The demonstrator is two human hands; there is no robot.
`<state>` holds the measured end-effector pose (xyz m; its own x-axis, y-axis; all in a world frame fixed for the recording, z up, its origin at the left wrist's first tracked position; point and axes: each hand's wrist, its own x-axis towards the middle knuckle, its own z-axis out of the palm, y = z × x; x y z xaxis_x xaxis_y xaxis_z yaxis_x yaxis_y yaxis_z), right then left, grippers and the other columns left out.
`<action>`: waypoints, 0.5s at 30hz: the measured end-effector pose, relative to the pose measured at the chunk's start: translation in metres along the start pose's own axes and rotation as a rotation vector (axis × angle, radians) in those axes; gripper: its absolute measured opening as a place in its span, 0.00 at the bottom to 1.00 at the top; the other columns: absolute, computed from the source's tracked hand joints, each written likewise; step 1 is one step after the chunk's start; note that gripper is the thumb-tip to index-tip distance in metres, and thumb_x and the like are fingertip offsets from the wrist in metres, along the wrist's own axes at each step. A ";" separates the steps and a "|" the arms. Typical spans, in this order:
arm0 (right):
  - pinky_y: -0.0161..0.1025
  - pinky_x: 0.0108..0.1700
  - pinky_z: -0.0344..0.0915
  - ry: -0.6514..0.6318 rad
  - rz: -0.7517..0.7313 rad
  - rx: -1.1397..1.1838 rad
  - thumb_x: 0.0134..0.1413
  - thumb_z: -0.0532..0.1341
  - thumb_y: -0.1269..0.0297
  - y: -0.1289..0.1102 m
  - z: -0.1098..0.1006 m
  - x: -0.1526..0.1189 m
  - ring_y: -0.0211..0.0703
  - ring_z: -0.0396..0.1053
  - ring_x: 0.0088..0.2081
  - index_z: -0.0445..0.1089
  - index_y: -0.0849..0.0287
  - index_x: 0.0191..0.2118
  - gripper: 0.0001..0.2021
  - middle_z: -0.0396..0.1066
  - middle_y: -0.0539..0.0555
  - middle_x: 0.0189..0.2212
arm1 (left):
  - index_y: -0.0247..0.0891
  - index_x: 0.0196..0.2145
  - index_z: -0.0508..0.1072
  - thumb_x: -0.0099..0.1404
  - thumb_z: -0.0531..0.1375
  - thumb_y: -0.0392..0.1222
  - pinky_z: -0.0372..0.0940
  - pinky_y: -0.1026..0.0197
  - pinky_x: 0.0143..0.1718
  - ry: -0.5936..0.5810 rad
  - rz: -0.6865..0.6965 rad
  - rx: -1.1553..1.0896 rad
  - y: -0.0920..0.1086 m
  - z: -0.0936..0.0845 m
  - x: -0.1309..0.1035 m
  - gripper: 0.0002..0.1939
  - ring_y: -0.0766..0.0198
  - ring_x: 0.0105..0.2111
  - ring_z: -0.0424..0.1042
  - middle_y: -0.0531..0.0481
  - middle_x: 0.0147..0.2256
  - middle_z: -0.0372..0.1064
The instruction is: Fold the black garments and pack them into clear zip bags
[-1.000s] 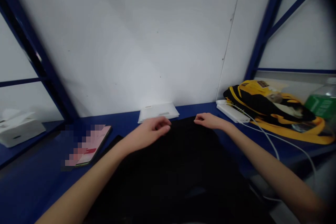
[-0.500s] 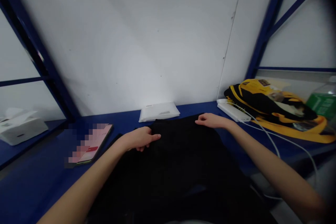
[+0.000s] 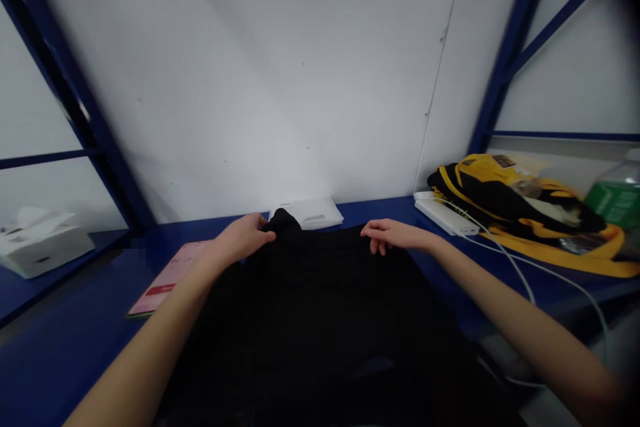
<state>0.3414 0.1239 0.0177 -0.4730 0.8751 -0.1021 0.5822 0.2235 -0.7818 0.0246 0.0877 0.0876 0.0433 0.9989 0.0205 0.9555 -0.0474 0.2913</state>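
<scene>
The black cloth (image 3: 320, 300) lay over the table (image 3: 75, 320), from the centre of the frame down to its bottom edge. The left hand (image 3: 247, 237) pinched its raised far left corner. The right hand (image 3: 387, 235) was at the far right corner, thumb and fingertips closed on the edge. The phone (image 3: 170, 277) lay left of the cloth, the white packet (image 3: 317, 212) just behind it, the power bank (image 3: 445, 215) and bag (image 3: 510, 200) at the right.

Looked like a small cubicle-type nook, tbh, but dorm or workplace, couldn't tell. Blue desk (image 3: 55, 353), blue metal frame (image 3: 514, 47) and white panels (image 3: 300, 80) boxed it in, with everyday stuff around: phone (image 3: 173, 273), bag (image 3: 510, 197), bottle (image 3: 620, 197), tissues (image 3: 45, 247).
</scene>
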 end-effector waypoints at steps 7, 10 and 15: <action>0.33 0.28 0.59 -0.031 -0.025 0.023 0.55 0.50 0.62 0.002 0.001 0.002 0.33 0.64 0.22 0.60 0.63 0.42 0.13 0.71 0.52 0.26 | 0.33 0.40 0.68 0.52 0.53 0.48 0.61 0.57 0.33 0.086 0.172 0.171 0.031 -0.003 0.008 0.20 0.51 0.38 0.69 0.38 0.37 0.70; 0.33 0.28 0.60 -0.033 -0.008 0.034 0.54 0.50 0.64 0.005 0.001 0.004 0.33 0.65 0.22 0.60 0.63 0.42 0.12 0.71 0.52 0.26 | 0.33 0.39 0.69 0.54 0.53 0.42 0.61 0.58 0.30 0.148 0.213 0.262 0.064 0.000 0.000 0.16 0.51 0.36 0.69 0.39 0.36 0.70; 0.32 0.27 0.59 -0.037 -0.023 0.026 0.53 0.50 0.65 0.006 0.001 0.005 0.33 0.65 0.22 0.61 0.64 0.42 0.12 0.71 0.52 0.25 | 0.32 0.37 0.71 0.57 0.53 0.34 0.62 0.60 0.32 0.193 0.312 0.303 0.122 0.024 -0.015 0.11 0.55 0.36 0.70 0.39 0.33 0.71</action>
<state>0.3419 0.1293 0.0116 -0.5105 0.8534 -0.1057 0.5532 0.2318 -0.8002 0.1479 0.0667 0.1000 0.3145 0.9161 0.2487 0.9487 -0.3125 -0.0489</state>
